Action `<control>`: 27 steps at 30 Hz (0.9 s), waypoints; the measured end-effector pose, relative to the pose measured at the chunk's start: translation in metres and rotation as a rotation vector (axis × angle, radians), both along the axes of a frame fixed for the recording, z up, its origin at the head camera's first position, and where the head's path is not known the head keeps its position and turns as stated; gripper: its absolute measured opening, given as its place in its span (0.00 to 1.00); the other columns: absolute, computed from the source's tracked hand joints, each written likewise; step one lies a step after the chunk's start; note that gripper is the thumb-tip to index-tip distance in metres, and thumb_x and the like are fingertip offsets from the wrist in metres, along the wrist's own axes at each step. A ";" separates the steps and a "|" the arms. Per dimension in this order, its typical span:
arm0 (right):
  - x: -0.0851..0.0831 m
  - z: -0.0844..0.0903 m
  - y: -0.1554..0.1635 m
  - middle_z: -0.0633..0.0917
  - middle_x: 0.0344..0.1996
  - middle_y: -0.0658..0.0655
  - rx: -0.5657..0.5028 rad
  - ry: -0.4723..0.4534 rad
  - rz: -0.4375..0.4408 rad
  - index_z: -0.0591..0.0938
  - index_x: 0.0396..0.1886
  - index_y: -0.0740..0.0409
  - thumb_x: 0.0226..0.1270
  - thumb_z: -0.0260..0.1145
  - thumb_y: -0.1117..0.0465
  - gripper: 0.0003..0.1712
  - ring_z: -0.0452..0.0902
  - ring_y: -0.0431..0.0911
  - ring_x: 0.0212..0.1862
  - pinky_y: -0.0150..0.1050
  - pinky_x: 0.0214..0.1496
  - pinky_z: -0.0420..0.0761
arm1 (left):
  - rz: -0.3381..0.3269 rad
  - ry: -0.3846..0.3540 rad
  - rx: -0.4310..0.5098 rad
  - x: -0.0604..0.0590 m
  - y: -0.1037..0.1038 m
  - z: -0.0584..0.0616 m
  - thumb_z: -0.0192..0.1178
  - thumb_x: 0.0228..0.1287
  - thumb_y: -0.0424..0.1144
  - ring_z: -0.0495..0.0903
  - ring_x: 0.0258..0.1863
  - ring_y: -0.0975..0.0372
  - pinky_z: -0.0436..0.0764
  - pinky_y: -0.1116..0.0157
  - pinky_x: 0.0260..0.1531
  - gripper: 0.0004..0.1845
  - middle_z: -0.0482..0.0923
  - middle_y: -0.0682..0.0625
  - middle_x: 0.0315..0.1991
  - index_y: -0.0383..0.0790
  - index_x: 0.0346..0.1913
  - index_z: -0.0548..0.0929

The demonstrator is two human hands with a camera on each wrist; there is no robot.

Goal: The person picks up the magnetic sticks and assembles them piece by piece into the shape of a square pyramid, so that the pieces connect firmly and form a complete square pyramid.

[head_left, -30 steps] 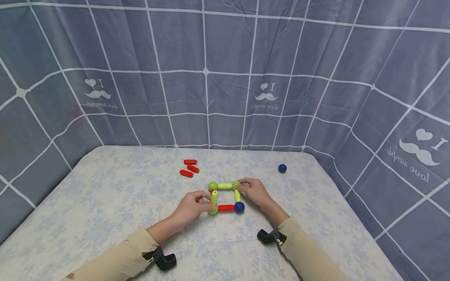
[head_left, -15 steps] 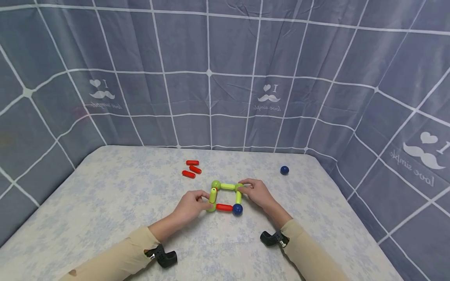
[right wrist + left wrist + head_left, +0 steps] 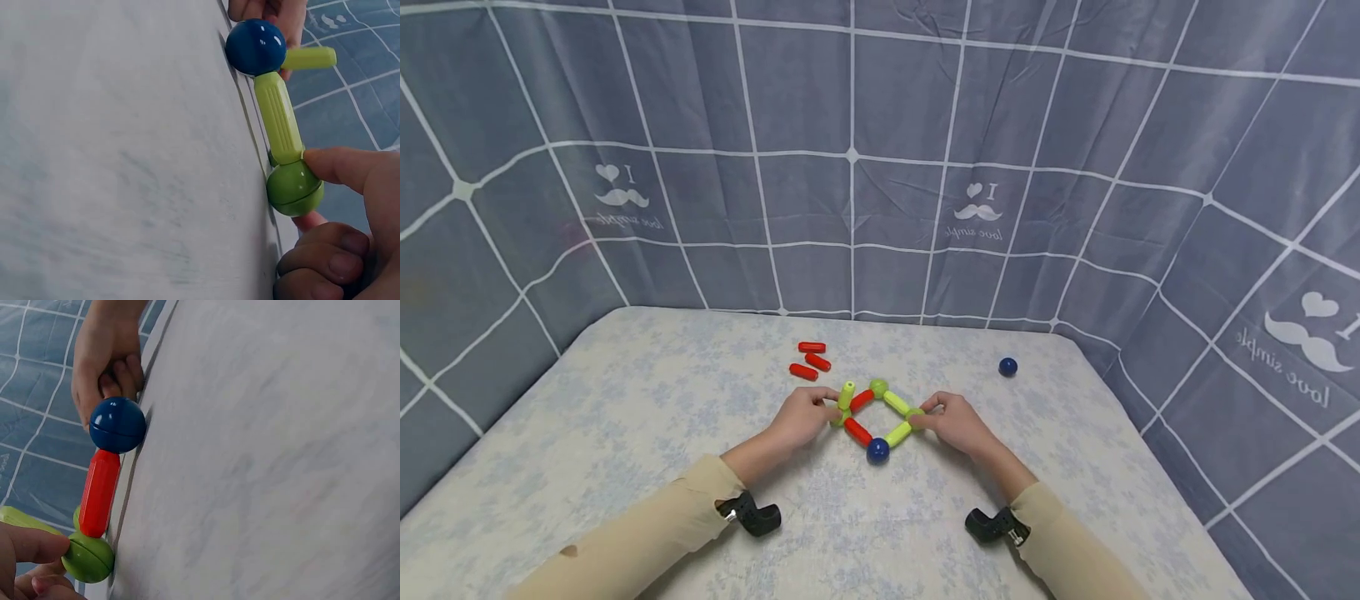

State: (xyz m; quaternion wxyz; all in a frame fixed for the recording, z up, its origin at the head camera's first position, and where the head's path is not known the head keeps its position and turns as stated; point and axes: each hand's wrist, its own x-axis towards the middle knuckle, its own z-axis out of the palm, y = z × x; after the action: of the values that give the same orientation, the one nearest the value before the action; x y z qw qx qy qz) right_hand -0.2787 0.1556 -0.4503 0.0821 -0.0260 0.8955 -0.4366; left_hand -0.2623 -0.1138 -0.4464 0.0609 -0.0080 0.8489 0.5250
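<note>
A four-sided frame of sticks and balls lies on the bed as a diamond. Its corners are a blue ball [image 3: 877, 451] nearest me, a green ball [image 3: 878, 387] at the far point, and a green ball at each side. My left hand [image 3: 829, 414] pinches the left green ball [image 3: 88, 557], where a spare green stick [image 3: 847, 394] stands up. My right hand [image 3: 927, 417] pinches the right green ball [image 3: 294, 187]. Red sticks [image 3: 857, 431] form the left sides, green sticks [image 3: 897, 433] the right sides.
Three loose red sticks [image 3: 811, 360] lie beyond the frame on the left. A loose blue ball [image 3: 1008, 366] sits far right on the floral sheet [image 3: 625, 433]. Grey checked cloth walls [image 3: 850, 167] enclose the bed on three sides.
The frame has turned from a square facing me into a diamond, the blue ball swinging to the near corner. Both hands moved with it, keeping hold of its side corners.
</note>
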 end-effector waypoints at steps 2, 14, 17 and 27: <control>0.004 0.000 -0.001 0.72 0.21 0.49 0.001 -0.013 -0.003 0.82 0.39 0.56 0.58 0.76 0.49 0.19 0.64 0.43 0.24 0.36 0.27 0.66 | 0.004 -0.009 0.017 -0.005 -0.001 0.000 0.64 0.63 0.34 0.63 0.21 0.60 0.63 0.66 0.21 0.16 0.71 0.48 0.31 0.39 0.54 0.86; 0.028 0.004 -0.012 0.69 0.19 0.49 0.087 -0.038 -0.002 0.78 0.32 0.55 0.57 0.76 0.45 0.21 0.61 0.43 0.22 0.36 0.24 0.61 | 0.019 0.013 0.013 -0.022 0.004 0.000 0.63 0.64 0.35 0.66 0.23 0.59 0.65 0.66 0.23 0.16 0.74 0.46 0.35 0.41 0.55 0.86; 0.033 0.004 -0.015 0.69 0.19 0.49 0.092 -0.036 0.009 0.77 0.31 0.55 0.57 0.76 0.45 0.22 0.60 0.43 0.22 0.36 0.24 0.60 | 0.011 0.007 0.029 -0.024 0.005 0.001 0.62 0.65 0.34 0.66 0.23 0.60 0.65 0.66 0.23 0.17 0.73 0.45 0.34 0.41 0.56 0.86; 0.032 0.005 -0.011 0.70 0.18 0.48 0.116 0.010 -0.013 0.79 0.28 0.54 0.60 0.74 0.41 0.22 0.61 0.42 0.21 0.36 0.23 0.61 | 0.013 -0.011 0.116 -0.028 0.005 -0.005 0.63 0.65 0.34 0.63 0.20 0.62 0.66 0.67 0.25 0.17 0.72 0.47 0.35 0.41 0.57 0.86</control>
State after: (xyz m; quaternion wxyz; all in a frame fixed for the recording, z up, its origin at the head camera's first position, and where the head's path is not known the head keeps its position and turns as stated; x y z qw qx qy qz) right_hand -0.2471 0.1443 -0.4457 0.0759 -0.0174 0.9199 -0.3844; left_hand -0.2898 -0.1091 -0.4512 0.0624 -0.0129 0.8165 0.5738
